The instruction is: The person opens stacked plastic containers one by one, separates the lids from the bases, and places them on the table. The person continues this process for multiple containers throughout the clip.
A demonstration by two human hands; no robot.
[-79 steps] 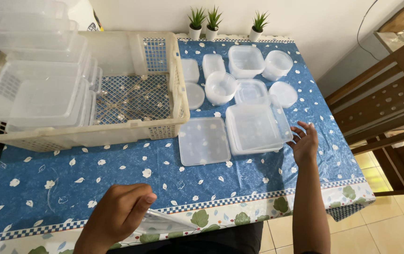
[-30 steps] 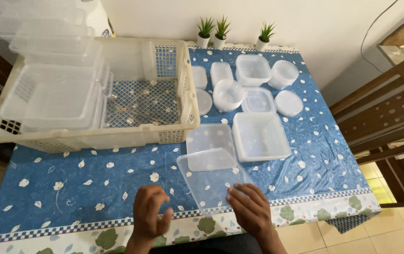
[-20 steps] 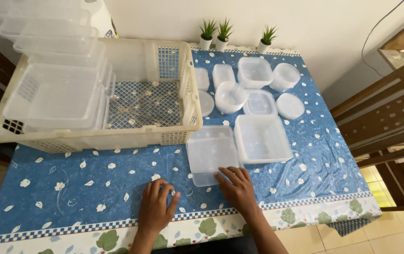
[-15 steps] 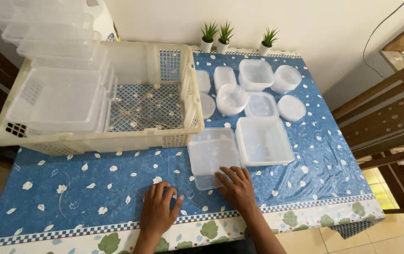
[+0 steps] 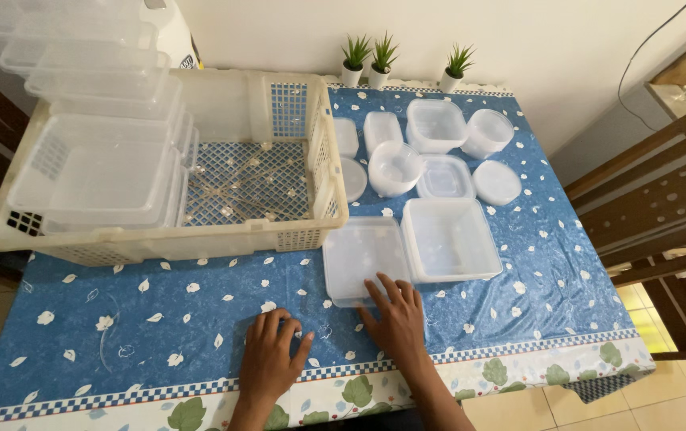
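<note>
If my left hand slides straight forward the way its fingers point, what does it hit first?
Probably the cream plastic lattice crate: the left hand lies flat, fingers pointing up-table, with only blue leaf-print tablecloth between.

A clear, square plastic lid with rounded corners lies flat on the bench, stacked squarely on another lid of the same kind. It sits just beside the open square container, close to the front corner of the cream basket. Fingertips rest on its near edge.
</note>
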